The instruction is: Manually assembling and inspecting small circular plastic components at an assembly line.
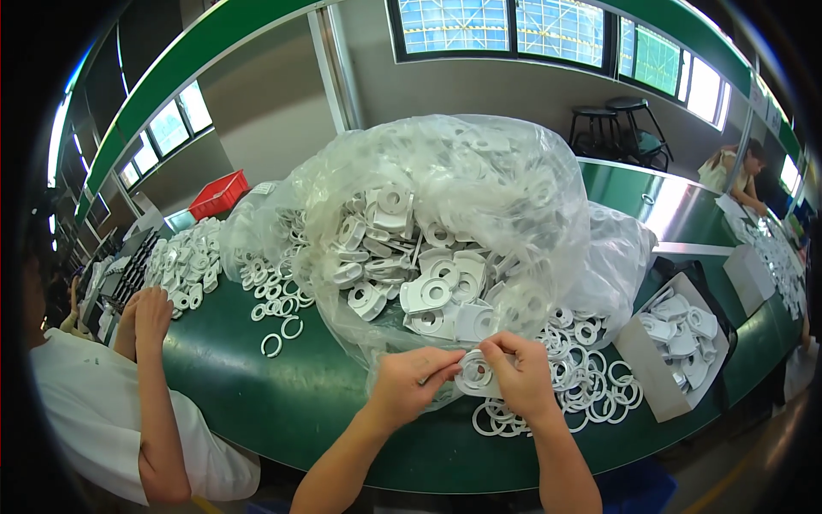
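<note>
A white plastic part (476, 375) with a round hole is held up over the near side of the table. My right hand (524, 377) grips its right side between thumb and fingers. My left hand (413, 383) is closed in a pinch at its upper left edge, fingertips against it. Whether a loose ring lies on the part is too small to tell. Just beyond my hands, a big clear plastic bag (522, 163) gapes toward me, full of similar white parts (428, 291). Loose white rings (591, 385) are heaped right of my right hand.
A carton (655, 373) of white parts stands at the right on the green table (257, 403). More rings (278, 295) and a pile of parts (184, 257) lie left, near a red bin (219, 194). One co-worker (128, 411) sits at my left, another person (741, 176) far right.
</note>
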`<state>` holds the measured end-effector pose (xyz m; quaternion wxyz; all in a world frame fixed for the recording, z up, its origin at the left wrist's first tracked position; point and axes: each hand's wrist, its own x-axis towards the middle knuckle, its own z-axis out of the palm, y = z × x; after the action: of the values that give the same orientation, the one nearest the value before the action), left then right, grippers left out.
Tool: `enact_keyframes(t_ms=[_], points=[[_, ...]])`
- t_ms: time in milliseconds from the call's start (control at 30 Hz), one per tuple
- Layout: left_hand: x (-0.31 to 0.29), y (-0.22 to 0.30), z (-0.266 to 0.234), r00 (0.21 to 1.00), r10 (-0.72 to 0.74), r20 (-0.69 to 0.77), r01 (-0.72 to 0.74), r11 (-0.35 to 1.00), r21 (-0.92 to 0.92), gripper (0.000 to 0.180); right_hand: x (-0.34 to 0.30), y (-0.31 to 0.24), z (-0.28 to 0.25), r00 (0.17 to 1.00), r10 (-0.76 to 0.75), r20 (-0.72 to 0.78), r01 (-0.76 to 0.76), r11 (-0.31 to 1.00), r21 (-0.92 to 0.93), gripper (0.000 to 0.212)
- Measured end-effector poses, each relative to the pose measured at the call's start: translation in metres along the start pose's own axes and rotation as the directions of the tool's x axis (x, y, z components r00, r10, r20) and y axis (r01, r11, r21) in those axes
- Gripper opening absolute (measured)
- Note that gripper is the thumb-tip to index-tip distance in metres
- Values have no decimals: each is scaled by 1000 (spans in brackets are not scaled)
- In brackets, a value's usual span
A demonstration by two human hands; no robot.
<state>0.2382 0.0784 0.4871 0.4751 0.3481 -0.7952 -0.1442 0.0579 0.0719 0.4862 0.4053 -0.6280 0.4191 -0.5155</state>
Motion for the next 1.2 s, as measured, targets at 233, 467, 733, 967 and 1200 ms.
enact_keyframes(t_ms=[233, 467, 733, 967, 1200], points=[[-9, 20, 13, 996, 78, -46, -65, 968, 242, 31, -5, 0, 1, 998, -40, -50, 38, 999, -37, 16], [-4, 17, 9, 992, 34, -124, -15, 988, 152, 23, -4, -4, 1, 994, -105, -8, 105, 994, 9, 8], [-5, 23, 8, 994, -83, -72, 79, 996, -48, 19, -4, -3, -4, 989, -146, 6, 146, 989, 12, 12], [-9, 22, 16, 960, -272, -61, 262, 956, -135, 18, -4, -4, -1, 980, -201, -2, 200, 975, -97, 16], [-8, 21, 13, 968, -242, -69, 230, 963, -141, 14, -6, -8, 1, 996, -86, 30, 87, 996, -19, 11]])
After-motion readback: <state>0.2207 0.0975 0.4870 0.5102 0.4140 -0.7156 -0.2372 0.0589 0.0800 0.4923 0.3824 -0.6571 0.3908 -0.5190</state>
